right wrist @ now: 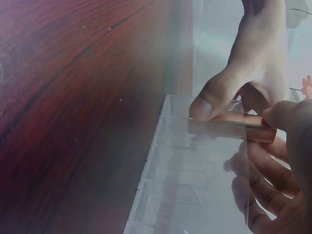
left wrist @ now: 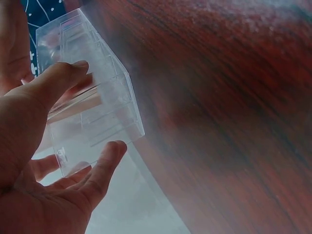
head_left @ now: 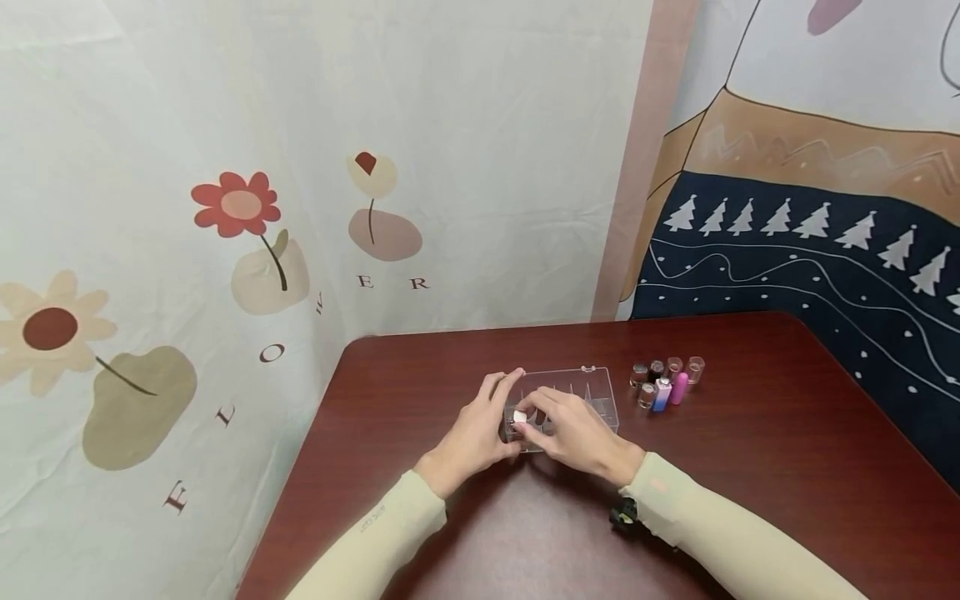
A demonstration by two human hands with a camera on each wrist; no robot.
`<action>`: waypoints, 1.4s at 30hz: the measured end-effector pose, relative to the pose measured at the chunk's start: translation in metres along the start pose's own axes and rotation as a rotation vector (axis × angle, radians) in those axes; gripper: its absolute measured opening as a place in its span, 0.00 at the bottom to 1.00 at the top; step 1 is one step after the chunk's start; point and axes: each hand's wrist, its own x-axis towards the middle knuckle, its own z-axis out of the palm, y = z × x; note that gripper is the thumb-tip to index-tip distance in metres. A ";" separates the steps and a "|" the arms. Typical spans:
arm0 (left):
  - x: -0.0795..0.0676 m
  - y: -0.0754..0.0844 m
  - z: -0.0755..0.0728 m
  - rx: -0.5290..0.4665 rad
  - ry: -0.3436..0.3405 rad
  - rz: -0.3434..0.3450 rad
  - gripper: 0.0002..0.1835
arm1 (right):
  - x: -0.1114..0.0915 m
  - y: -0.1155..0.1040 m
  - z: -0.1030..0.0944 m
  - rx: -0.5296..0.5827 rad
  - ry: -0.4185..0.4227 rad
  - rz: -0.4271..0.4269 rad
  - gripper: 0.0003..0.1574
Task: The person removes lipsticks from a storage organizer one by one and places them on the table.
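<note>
A clear plastic organiser box [head_left: 603, 385] with thin upright dividers rests on the table. My left hand [head_left: 476, 425] grips its left end, thumb on the near side and fingers on the far side, as the left wrist view also shows. With thumb and fingertips, my right hand [head_left: 577, 429] pinches a small lipstick-like tube [head_left: 520, 416] with a pale end. In the right wrist view the tube [right wrist: 263, 134] looks shiny copper-brown and stands partly inside the box's end compartment. Its lower part shows through the clear wall.
Several small cosmetic tubes stand grouped right of the box, among them a bright pink tube [head_left: 678, 388] and a white-to-blue tube [head_left: 661, 395]. A dark red-brown wooden table [head_left: 750, 467] lies under everything. Printed cloth [head_left: 487, 167] hangs behind and to the left.
</note>
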 end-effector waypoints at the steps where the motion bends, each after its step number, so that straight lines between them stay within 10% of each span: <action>1: 0.000 0.000 0.000 0.000 0.000 -0.001 0.68 | 0.000 0.000 -0.001 0.007 0.010 -0.001 0.11; 42: -0.001 -0.002 0.004 0.008 0.024 0.021 0.68 | -0.017 0.014 -0.078 -0.075 0.177 0.001 0.19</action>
